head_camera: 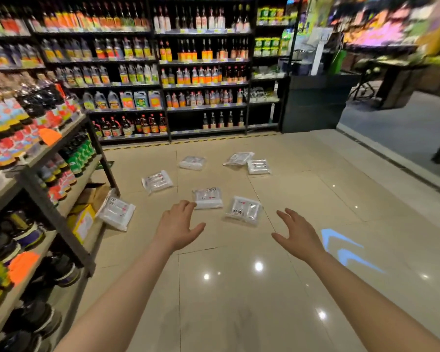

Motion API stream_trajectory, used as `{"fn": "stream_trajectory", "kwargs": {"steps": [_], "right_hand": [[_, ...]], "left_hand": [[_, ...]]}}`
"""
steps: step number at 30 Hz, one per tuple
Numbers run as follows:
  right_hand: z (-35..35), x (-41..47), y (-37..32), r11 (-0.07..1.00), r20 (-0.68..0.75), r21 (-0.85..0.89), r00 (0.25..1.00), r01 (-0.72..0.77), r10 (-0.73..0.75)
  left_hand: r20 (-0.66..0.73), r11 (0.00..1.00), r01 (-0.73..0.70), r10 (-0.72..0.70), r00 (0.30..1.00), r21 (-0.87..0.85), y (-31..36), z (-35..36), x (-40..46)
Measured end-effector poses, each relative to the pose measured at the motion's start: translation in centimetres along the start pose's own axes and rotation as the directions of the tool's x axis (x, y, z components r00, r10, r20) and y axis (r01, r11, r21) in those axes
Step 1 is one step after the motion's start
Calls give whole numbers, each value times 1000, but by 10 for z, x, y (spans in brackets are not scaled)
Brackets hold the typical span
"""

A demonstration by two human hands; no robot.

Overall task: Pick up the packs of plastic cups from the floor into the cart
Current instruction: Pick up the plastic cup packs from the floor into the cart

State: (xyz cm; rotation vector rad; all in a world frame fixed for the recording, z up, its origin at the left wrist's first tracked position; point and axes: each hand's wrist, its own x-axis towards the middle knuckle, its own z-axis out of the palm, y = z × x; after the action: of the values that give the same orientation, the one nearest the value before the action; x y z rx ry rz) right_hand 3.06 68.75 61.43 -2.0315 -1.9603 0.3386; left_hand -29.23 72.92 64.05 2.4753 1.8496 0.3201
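Seven clear plastic-wrapped packs of white cups [208, 198] lie scattered on the beige tiled floor [239, 288]; no cart visible; left hand [177, 226] and right hand [299, 236] reach out, fingers released, holding nothing; everything seemingly remains.

Glossy beige tile floor [239, 301], stocked bottle shelves [201, 72]

One head-worn wide-angle view looks forward and down at the tiled floor [239, 288] from standing height.
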Motion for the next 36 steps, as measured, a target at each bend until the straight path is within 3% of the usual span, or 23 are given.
{"fn": "stream_trajectory", "kwargs": {"steps": [12,27,36], "right_hand": [[-2,167,74,981,4,73,984,-180,181],[-40,427,196,983,68,76,984,-169,164],[7,581,244,975,170,84,967,-207,191]], "left_hand": [[69,992,-94,100,993,-81,10,59,218],[104,990,-24,39,994,-138,65,127,492],[236,994,-2,27,971,-107,37,198,630]]}}
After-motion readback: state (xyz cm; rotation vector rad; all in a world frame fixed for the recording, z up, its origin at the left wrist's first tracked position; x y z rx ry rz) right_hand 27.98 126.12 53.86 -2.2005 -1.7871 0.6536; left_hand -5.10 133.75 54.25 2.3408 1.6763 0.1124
